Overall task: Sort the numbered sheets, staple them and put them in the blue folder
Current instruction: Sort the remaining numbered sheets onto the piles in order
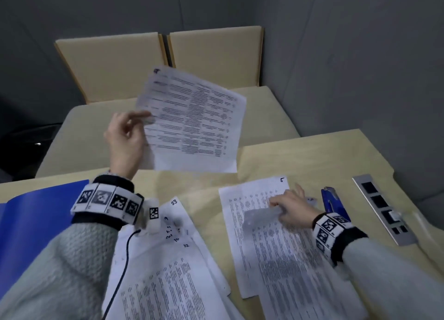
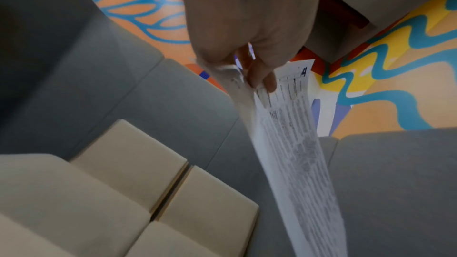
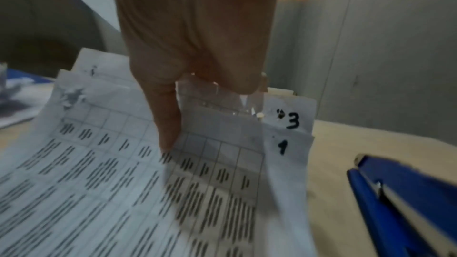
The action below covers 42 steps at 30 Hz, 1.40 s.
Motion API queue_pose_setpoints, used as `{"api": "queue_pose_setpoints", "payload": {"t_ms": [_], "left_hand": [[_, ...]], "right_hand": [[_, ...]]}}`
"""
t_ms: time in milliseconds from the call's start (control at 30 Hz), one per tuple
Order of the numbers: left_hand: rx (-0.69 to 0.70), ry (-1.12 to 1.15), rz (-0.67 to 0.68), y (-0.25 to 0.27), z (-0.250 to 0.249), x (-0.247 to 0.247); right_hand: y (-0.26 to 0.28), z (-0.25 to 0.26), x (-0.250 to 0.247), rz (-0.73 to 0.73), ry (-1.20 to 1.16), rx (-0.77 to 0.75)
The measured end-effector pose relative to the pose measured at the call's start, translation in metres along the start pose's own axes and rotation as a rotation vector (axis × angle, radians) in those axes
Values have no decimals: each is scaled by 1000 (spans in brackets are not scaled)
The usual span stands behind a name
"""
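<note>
Loose sheets point(image 1: 173, 279) lie nearest; left hand point(image 1: 125, 137) pinches sheet 4 point(image 1: 192, 122); right hand point(image 1: 292, 211) lifts stack corners point(image 1: 262, 214) beside stapler point(image 1: 332, 201).

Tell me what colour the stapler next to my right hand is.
Blue, with a silver metal strip; the stapler shows best in the right wrist view, beside the right hand.

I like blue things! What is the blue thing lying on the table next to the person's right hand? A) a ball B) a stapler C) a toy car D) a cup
B: a blue stapler lies on the table just beside the right hand.
</note>
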State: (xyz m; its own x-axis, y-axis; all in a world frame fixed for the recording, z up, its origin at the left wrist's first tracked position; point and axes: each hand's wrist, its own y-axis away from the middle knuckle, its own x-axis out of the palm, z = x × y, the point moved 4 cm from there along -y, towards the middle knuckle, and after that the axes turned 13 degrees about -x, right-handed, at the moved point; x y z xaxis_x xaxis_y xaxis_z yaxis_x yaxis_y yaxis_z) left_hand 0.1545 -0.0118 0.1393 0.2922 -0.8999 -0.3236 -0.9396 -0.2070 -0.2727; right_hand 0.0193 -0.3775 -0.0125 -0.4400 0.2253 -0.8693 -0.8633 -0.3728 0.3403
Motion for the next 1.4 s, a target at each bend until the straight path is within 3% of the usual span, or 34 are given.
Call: {"api": "queue_pose_setpoints", "payload": {"t_ms": [167, 367, 533, 667, 767, 833, 967, 1067, 1167, 1267, 1400], "left_hand": [[-103, 47, 294, 9, -5, 72], [-220, -177, 747, 57, 5, 154], [-138, -400, 963, 132, 25, 216], [-172, -387, 957, 170, 30, 230], [-202, -335, 815, 169, 31, 208], [-188, -306, 721, 173, 34, 177], [-101, -362, 546, 199, 61, 89], [-31, -562, 411, 219, 95, 24], [-128, -694, 314, 230, 133, -24], [-189, -819, 450, 237, 157, -40], [-107, -819, 527, 239, 163, -39]], "right_hand": [[36, 8, -35, 90, 14, -69], [65, 14, -72, 156, 17, -79], [46, 20, -58, 365, -40, 9], [10, 25, -26, 456, 142, 112], [-9, 22, -5, 405, 264, 182], [-15, 19, 6, 302, 329, 221], [-14, 32, 20, -39, 434, 296], [-17, 80, 27, -245, 167, 125], [-21, 149, 50, -263, -234, -38], [-26, 195, 90, -205, -511, -14], [-25, 214, 125, -240, -519, 107]]}}
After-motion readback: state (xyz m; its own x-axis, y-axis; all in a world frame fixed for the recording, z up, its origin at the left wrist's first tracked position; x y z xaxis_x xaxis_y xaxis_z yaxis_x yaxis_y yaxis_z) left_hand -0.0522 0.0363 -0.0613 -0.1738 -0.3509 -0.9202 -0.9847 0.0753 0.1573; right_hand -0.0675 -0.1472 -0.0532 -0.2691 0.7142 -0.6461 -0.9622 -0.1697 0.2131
